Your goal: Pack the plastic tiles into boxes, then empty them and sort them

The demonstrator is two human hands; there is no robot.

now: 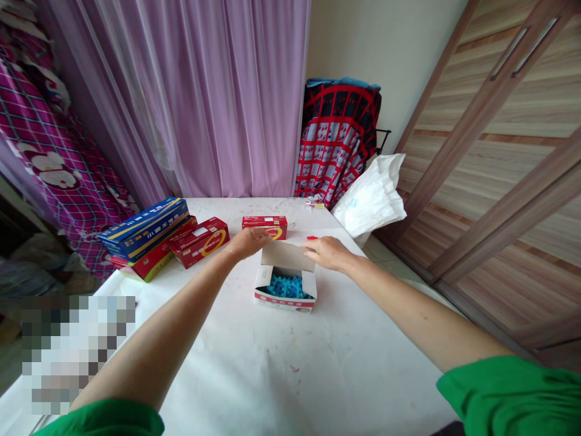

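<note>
In front of me on the table stands a small white cardboard box [285, 302] with a red band, its lid raised. Light-blue plastic pieces with toothed edges [287, 286] fill it. The lid flap [287, 257] stands up at the back, and side flaps lean outward. My left hand [252, 242] is at the flap's left upper corner, fingers closed against it. At the right upper corner my right hand [330, 252] pinches the flap's edge. Something small and red shows at its fingertips; I cannot make out what it is.
A red box [264, 227] lies behind my left hand. Farther left are another red box [200, 242] and a blue box [144, 229] stacked on a red-green one [147, 264]. A white bag [370, 197] stands beyond the table's right edge, near a wooden wardrobe [490, 163].
</note>
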